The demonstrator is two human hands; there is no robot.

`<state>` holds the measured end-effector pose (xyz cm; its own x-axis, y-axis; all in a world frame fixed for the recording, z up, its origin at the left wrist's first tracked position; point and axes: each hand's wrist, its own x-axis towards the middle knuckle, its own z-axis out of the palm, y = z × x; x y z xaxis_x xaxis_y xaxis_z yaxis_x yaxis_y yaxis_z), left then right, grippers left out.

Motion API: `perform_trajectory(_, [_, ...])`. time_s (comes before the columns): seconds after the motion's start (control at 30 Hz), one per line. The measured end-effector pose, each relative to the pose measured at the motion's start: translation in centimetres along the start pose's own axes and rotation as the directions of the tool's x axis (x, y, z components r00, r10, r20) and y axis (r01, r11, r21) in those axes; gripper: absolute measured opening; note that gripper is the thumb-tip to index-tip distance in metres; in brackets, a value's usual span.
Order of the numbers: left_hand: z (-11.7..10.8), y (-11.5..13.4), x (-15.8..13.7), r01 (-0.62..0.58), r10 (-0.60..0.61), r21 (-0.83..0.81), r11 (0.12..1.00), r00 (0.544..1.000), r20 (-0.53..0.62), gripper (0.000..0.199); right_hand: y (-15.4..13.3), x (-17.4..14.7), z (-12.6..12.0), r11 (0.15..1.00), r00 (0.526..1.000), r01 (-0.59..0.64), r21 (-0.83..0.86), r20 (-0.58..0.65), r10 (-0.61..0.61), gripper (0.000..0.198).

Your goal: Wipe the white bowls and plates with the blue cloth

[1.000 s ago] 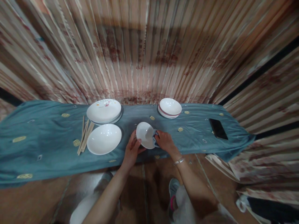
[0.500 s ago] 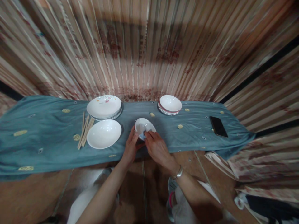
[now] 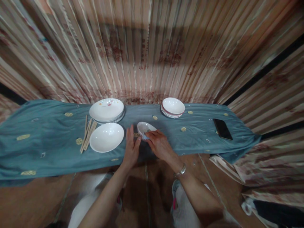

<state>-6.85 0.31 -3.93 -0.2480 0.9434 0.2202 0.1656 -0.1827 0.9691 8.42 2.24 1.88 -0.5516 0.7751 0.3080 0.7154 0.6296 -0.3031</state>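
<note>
A small white bowl [image 3: 143,127] is tilted over the front middle of the cloth. My right hand [image 3: 159,143] grips its near right rim, with a bit of bluish-white material, perhaps a cloth, showing under the fingers. Just left of the bowl, my left hand [image 3: 132,146] is open, its fingers stretched forward and the thumb close to the bowl's side. Whether that thumb touches the bowl I cannot tell. A wide white bowl [image 3: 106,137] lies to the left of my left hand.
Behind the wide bowl stands a stack of floral plates [image 3: 106,109], with several wooden chopsticks [image 3: 88,134] beside it. Stacked small bowls [image 3: 173,106] sit at the back right. A black phone [image 3: 222,129] lies further right on the teal tablecloth [image 3: 54,152]. Curtains [image 3: 152,57] hang behind.
My left hand has let go of the small bowl and moved slightly left, its fingers spreading. The small bowl has tipped more in my right hand.
</note>
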Motion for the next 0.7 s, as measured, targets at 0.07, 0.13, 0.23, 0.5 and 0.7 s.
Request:
perform_trajectory(0.07, [-0.5,-0.3,0.6,-0.247,0.227,0.286,0.926,0.969,0.100,0.046,0.5,-0.2,-0.1,0.999,1.000,0.013,0.036,-0.003,-0.013,0.021])
perform_trajectory(0.13, [-0.7,-0.3,1.0,-0.367,0.305,0.442,0.819,0.930,0.206,0.039,0.9,-0.3,-0.1,0.998,1.000,0.013,0.066,-0.011,-0.012,0.020])
perform_trajectory(0.23, [-0.8,0.3,1.3,-0.418,0.306,0.558,0.717,0.908,0.287,0.038,1.5,-0.4,0.0,0.995,0.999,-0.016,0.095,-0.049,0.021,0.022])
perform_trajectory(0.5, [-0.7,0.8,2.0,-0.454,0.308,0.499,0.739,0.885,0.349,0.020,4.1,-0.8,-0.8,0.934,0.934,-0.130,0.333,-0.274,0.228,0.028])
perform_trajectory(0.7, [0.7,1.0,2.6,-0.214,0.183,0.232,0.949,0.972,0.149,0.012,5.5,-0.7,-2.0,0.765,0.758,-0.312,0.563,-0.337,0.558,0.035])
